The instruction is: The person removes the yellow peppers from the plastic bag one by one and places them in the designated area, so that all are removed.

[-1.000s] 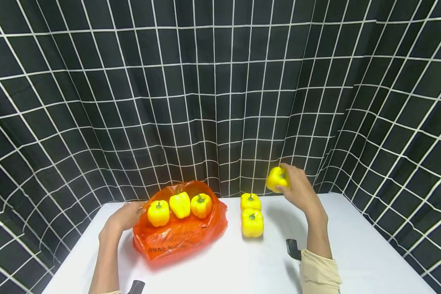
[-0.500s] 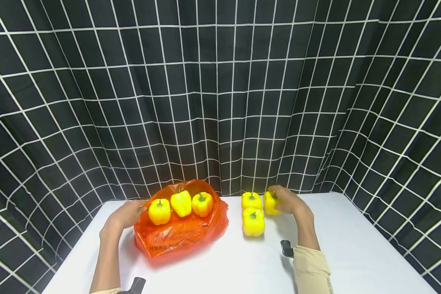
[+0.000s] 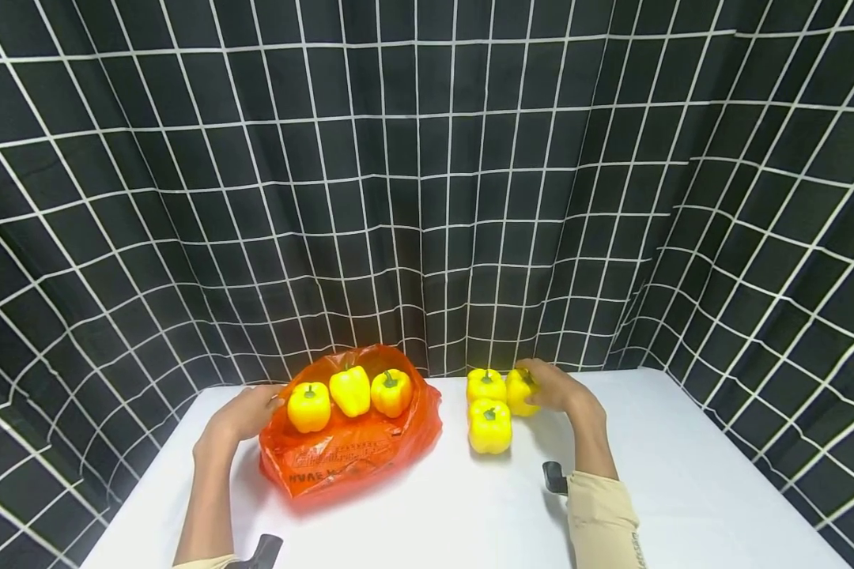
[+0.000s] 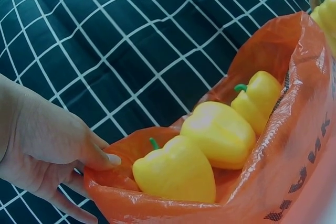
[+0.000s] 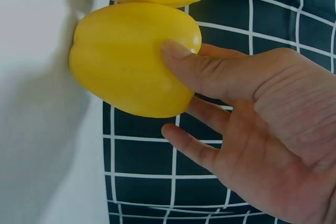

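An orange-red plastic bag (image 3: pixel 356 454) lies with its mouth spread, and three yellow bell peppers (image 4: pixel 218 132) sit in it. My left hand (image 3: pixel 245 415) pinches the left edge of its rim between thumb and fingers. Over on the right, my right hand (image 5: pixel 252 98) grips a yellow bell pepper (image 5: pixel 131 61) from its right side, thumb on the near face. That pepper rests on the white table, against a back pepper (image 3: pixel 485 385). A front pepper (image 3: pixel 490 427) stands just before them.
The white table (image 3: pixel 427 521) ends at a dark curtain with a white grid (image 3: pixel 420 197), which hangs close behind the bag and peppers. A strip of table separates the bag from the right-hand peppers.
My right hand has brought its pepper down and left, from the air onto the table beside the other two. My left hand stays on the bag's rim.
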The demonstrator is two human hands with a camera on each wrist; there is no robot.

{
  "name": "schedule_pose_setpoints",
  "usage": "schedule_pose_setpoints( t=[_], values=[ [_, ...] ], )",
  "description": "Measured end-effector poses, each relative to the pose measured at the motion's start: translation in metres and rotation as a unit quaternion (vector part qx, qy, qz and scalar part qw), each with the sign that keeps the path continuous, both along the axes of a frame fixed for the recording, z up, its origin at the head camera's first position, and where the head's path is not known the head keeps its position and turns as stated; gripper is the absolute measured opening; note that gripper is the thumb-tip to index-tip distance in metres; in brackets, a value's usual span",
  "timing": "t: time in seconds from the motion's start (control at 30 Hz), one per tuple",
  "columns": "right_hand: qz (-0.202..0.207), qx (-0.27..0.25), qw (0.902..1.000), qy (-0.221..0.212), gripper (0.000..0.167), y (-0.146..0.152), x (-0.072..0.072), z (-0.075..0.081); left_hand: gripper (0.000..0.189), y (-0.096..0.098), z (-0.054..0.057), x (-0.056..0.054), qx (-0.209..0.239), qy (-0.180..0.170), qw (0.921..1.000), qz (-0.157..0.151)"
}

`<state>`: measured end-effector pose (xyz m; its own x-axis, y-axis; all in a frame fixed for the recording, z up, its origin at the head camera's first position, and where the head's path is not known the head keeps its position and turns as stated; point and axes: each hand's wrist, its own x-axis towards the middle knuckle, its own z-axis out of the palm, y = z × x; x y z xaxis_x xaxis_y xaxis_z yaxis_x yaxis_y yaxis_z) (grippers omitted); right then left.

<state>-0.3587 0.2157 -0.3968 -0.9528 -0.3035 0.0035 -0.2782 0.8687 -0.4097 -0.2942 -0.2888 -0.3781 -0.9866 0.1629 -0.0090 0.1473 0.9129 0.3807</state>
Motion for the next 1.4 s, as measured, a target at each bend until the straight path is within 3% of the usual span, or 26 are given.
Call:
schedule_pose_setpoints(
  t=[0.43, 0.9, 1.17, 1.4],
  values=[
    [0.009, -0.014, 0.9999, 0.002, 0.076, -0.006, -0.004, 0.008, 0.035, -0.001, 0.006, 0.003, 0.003, -0.004, 1.0000, 0.006],
    [-0.019, 0.000, 0.9991, 0.038, 0.067, -0.023, 0.016, 0.025, 0.037, 0.000, 0.000, 0.004, -0.001, -0.009, 0.9999, 0.010],
    [-0.001, -0.012, 0.9956, 0.093, 0.060, -0.049, 0.029, 0.041, 0.039, 0.004, 0.002, 0.001, -0.013, -0.002, 0.9999, 0.006],
    [0.044, -0.031, 0.9934, 0.101, 0.060, -0.075, 0.040, 0.055, 0.043, 0.006, 0.003, 0.001, -0.015, -0.017, 0.9997, 0.002]
  ],
)
